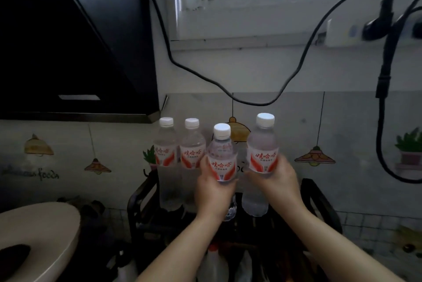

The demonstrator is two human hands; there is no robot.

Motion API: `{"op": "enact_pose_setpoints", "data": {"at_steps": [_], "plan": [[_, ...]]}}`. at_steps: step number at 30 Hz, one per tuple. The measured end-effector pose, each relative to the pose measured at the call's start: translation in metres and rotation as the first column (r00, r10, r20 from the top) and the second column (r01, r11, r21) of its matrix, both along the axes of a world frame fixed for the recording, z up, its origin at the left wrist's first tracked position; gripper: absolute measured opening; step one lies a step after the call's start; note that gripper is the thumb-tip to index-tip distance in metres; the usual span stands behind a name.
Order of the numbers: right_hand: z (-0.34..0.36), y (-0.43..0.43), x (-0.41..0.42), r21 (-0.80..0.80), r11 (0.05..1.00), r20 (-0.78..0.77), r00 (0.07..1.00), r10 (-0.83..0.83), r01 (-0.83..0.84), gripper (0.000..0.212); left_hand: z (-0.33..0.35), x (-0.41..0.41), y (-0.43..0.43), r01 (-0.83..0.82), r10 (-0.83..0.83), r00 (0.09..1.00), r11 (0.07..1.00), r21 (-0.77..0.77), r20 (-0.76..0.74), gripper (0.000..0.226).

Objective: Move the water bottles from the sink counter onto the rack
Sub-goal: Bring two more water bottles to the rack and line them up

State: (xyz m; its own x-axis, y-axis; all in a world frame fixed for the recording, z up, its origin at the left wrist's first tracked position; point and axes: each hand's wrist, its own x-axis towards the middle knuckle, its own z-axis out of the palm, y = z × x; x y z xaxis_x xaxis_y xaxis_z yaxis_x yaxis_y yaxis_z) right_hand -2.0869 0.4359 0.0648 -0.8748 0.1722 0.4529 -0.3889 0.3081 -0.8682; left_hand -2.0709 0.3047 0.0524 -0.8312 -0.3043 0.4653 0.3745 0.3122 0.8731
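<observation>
Two clear water bottles with white caps and red-and-white labels stand upright side by side at the back left of the black rack (pixel 134 201): one bottle (pixel 166 156) further left, the other bottle (pixel 192 156) beside it. My left hand (pixel 213 192) grips a third bottle (pixel 222 158) around its label, held over the rack. My right hand (pixel 277 187) grips a fourth bottle (pixel 262 151) to the right, its base low over the rack's top. Whether either held bottle touches the rack I cannot tell.
A black range hood (pixel 75 53) hangs at the upper left. A black cable (pixel 228 90) loops across the tiled wall to a socket strip (pixel 342 35). A round beige lid (pixel 38 236) lies at the lower left. Below the rack stands a white container (pixel 212 263).
</observation>
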Motion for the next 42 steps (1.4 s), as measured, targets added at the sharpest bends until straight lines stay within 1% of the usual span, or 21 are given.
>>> {"op": "enact_pose_setpoints", "data": {"at_steps": [4,7,10,12,15,17,18,20,22,24,25,26,27,28,30,32,36,39,42], "plan": [[-0.006,-0.004,-0.008,0.002,1.000,0.014,1.000,-0.002,0.001,0.043,-0.004,-0.011,0.002,0.036,-0.036,0.999,0.999,0.010,-0.004,0.078],[-0.012,-0.008,-0.014,0.016,1.000,0.064,0.998,-0.009,0.008,0.043,-0.010,-0.020,-0.001,0.037,-0.037,0.999,0.999,0.007,-0.001,0.084],[-0.015,-0.009,-0.020,0.055,0.997,0.107,0.992,-0.062,0.056,0.050,-0.013,-0.024,-0.006,0.051,-0.050,0.999,0.998,-0.027,0.012,0.091],[-0.016,-0.011,-0.021,0.068,0.995,0.110,0.991,-0.074,0.067,0.051,-0.015,-0.026,-0.007,0.048,-0.048,0.999,0.997,-0.062,0.005,0.091],[-0.015,-0.015,-0.018,0.082,0.995,0.092,0.994,-0.064,0.056,0.045,-0.022,-0.026,-0.006,0.028,-0.029,1.000,0.995,-0.099,-0.008,0.088],[-0.015,-0.015,-0.017,0.076,0.996,0.084,0.995,-0.050,0.043,0.033,-0.029,-0.024,-0.005,0.009,-0.010,1.000,0.994,-0.109,-0.005,0.083],[-0.015,-0.015,-0.015,0.080,0.996,0.081,0.996,-0.037,0.031,0.030,-0.032,-0.024,-0.006,-0.010,0.010,1.000,0.994,-0.112,0.003,0.080],[-0.015,-0.014,-0.014,0.091,0.996,0.082,0.996,-0.021,0.014,0.038,-0.038,-0.025,-0.006,-0.042,0.047,0.998,0.990,-0.134,0.038,0.072],[-0.016,-0.013,-0.013,0.097,0.995,0.092,0.996,-0.016,0.007,0.049,-0.041,-0.025,-0.006,-0.033,0.048,0.995,0.985,-0.167,0.086,0.066],[-0.018,-0.013,-0.010,0.108,0.994,0.099,0.995,-0.005,-0.005,0.050,-0.042,-0.025,-0.005,-0.025,0.046,0.993,0.982,-0.186,0.110,0.064],[-0.019,-0.012,-0.008,0.116,0.993,0.112,0.994,0.006,-0.019,0.047,-0.043,-0.025,-0.005,-0.026,0.048,0.992,0.982,-0.189,0.115,0.063],[-0.020,-0.011,-0.007,0.128,0.991,0.131,0.991,0.021,-0.038,0.039,-0.042,-0.025,-0.005,-0.024,0.048,0.992,0.981,-0.194,0.120,0.064],[-0.021,-0.011,-0.003,0.143,0.987,0.162,0.986,0.046,-0.070,0.029,-0.042,-0.025,-0.005,-0.015,0.044,0.990,0.978,-0.206,0.133,0.067],[-0.023,-0.011,0.000,0.166,0.981,0.196,0.978,0.064,-0.098,0.025,-0.042,-0.025,-0.004,-0.003,0.039,0.987,0.974,-0.226,0.153,0.071],[-0.027,-0.010,0.003,0.193,0.977,0.228,0.972,0.048,-0.094,0.031,-0.042,-0.024,-0.004,0.011,0.038,0.981,0.968,-0.249,0.189,0.076],[-0.030,-0.010,0.001,0.205,0.978,0.213,0.977,-0.001,-0.043,0.032,-0.042,-0.025,-0.004,-0.006,0.055,0.980,0.969,-0.249,0.191,0.073],[-0.032,-0.013,-0.006,0.190,0.981,0.187,0.982,-0.013,-0.023,0.035,-0.041,-0.026,-0.004,-0.046,0.103,0.975,0.960,-0.276,0.197,0.070],[-0.034,-0.015,-0.010,0.192,0.981,0.190,0.982,-0.012,-0.025,0.038,-0.040,-0.026,-0.006,-0.052,0.133,0.965,0.943,-0.329,0.227,0.063],[-0.035,-0.015,-0.012,0.203,0.979,0.189,0.982,-0.028,-0.011,0.036,-0.037,-0.026,-0.007,-0.052,0.163,0.956,0.912,-0.406,0.244,0.056]]}}
